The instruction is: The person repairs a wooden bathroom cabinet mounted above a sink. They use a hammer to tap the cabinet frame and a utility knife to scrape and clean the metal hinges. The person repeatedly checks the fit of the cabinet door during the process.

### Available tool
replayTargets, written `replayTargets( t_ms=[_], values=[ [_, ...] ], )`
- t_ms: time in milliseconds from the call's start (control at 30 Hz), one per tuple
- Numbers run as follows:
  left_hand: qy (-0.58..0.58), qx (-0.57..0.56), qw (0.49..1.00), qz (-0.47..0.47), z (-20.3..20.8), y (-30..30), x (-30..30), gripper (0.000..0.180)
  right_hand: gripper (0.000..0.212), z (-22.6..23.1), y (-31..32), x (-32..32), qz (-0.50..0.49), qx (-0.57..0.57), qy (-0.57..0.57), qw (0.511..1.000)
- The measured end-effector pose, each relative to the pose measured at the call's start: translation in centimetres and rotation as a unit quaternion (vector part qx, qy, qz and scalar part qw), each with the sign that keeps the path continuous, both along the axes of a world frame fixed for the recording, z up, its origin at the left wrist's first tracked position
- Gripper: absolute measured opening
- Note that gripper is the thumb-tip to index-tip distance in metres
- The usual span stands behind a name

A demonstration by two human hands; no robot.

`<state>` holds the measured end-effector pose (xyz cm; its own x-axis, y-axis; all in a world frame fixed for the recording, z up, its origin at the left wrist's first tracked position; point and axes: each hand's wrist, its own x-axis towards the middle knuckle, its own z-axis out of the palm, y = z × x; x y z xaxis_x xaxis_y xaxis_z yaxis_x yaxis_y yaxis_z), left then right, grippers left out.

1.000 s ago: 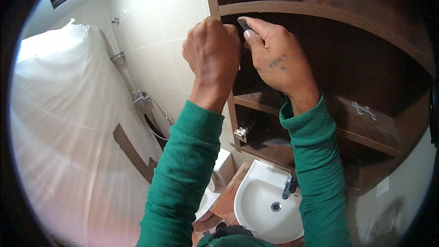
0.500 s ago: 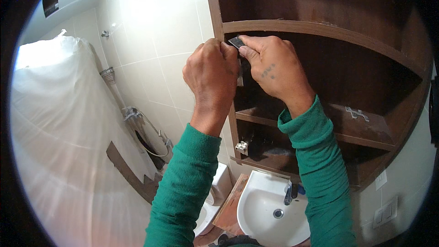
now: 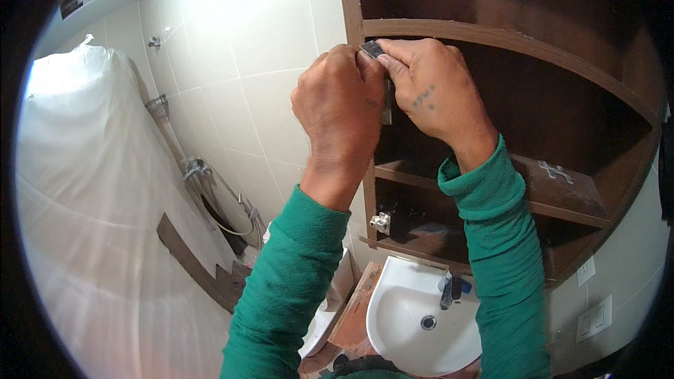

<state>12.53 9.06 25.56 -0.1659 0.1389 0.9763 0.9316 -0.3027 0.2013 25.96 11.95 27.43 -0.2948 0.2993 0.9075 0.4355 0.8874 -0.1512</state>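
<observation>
Both my hands are raised at the left upright edge of a dark brown wooden cabinet. My right hand pinches a small flat dark rectangular piece between thumb and fingers. Beside it, close to touching, my left hand is closed in a fist by the cabinet's edge; what it holds is hidden behind the fingers. Just below the fists, a narrow greyish strip shows; I cannot tell whether it is held or fixed to the cabinet.
Lower on the cabinet's left edge is a metal hinge. A pale metal bracket lies on a shelf. Below stand a white washbasin with a tap and part of a toilet. Plastic sheeting hangs at the left, near a shower hose.
The view has shifted slightly, so the cabinet and both hands sit a little farther right. Both hands keep their closed grips near the cabinet's left edge, and the dark piece stays in the right.
</observation>
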Motion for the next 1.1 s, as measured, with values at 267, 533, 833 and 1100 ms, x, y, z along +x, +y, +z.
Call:
replayTargets(
  t_ms=[267, 533, 833, 1100],
  values=[
    [0.011, 0.025, 0.999, -0.033, -0.3, 0.1, -0.3, 0.026, 0.02, -0.5, -1.1, 0.0, -0.03, -0.009, 0.019, 0.999],
    [-0.012, -0.006, 0.999, -0.035, 0.0, -0.3, -0.2, 0.024, 0.025, -0.5, -1.3, 0.1, -0.025, -0.044, 0.031, 0.998],
    [-0.016, 0.001, 0.999, -0.052, -0.2, 0.0, -0.5, 0.025, 0.021, -1.0, -0.8, -0.4, -0.005, 0.008, 0.047, 0.999],
    [-0.003, 0.028, 0.999, -0.044, -0.4, 0.4, -0.5, 0.023, 0.016, -0.4, -1.0, -0.7, -0.023, -0.013, 0.031, 0.999]
  ],
)
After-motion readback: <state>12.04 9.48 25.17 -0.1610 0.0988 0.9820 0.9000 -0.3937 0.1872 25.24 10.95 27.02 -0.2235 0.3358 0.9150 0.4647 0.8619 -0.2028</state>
